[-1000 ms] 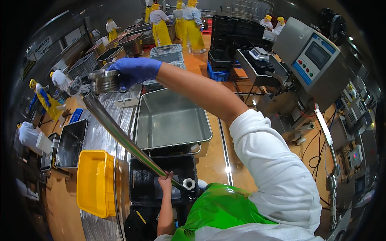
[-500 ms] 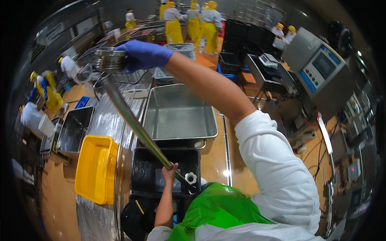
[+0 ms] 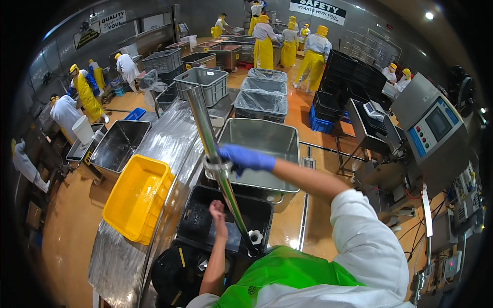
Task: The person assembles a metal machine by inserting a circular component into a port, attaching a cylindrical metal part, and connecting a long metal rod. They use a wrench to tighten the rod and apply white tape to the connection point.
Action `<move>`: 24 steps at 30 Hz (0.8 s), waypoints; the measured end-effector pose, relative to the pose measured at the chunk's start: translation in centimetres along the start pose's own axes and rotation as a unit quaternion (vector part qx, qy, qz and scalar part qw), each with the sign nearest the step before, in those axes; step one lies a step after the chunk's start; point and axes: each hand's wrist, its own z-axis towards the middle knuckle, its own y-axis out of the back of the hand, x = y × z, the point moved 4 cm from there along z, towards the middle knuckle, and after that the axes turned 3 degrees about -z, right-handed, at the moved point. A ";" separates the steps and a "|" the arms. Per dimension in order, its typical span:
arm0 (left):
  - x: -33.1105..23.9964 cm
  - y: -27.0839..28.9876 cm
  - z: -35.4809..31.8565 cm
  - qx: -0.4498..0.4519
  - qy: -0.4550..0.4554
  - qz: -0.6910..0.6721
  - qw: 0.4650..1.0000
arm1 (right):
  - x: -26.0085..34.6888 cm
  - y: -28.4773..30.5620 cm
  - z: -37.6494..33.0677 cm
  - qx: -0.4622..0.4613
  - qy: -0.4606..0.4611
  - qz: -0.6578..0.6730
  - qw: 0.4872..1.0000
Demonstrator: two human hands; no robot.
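A long shiny steel pole [image 3: 205, 126] slants up from the near edge of a black bin [image 3: 187, 226], close to a white star-shaped knob [image 3: 255, 236]. My right hand [image 3: 245, 159], in a blue-purple glove, grips a metal ring [image 3: 217, 167] that sits around the pole partway along it. How the gloved fingers wrap the ring is partly hidden. My left hand [image 3: 219, 219] is bare and held just left of the lower pole, over the black bin. It looks off the pole, with its fingers stretched loosely upward.
A deep steel tub [image 3: 262, 128] stands beyond the black bin. Left of it, a yellow tub [image 3: 137, 197] rests on a steel table [image 3: 110, 264]. A control panel [image 3: 434, 126] rises at the right. Several people in yellow aprons work farther off.
My right hand has come down and nearer with the metal rings, from above the pole's top to around the pole. My left hand has let go of the pole. The view has tilted up.
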 end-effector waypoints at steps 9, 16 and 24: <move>-14.6 -11.1 -0.9 0.019 -0.156 0.148 0.976 | -25.3 -13.1 -5.4 -0.117 0.010 -0.106 0.987; -10.6 -9.3 -3.9 -0.008 -0.033 0.010 0.999 | -29.7 -16.2 -9.4 -0.041 -0.131 -0.093 0.986; -34.5 -19.1 -3.1 0.231 -0.041 -0.140 0.962 | -25.1 -13.4 -15.4 -0.192 -0.154 -0.084 0.966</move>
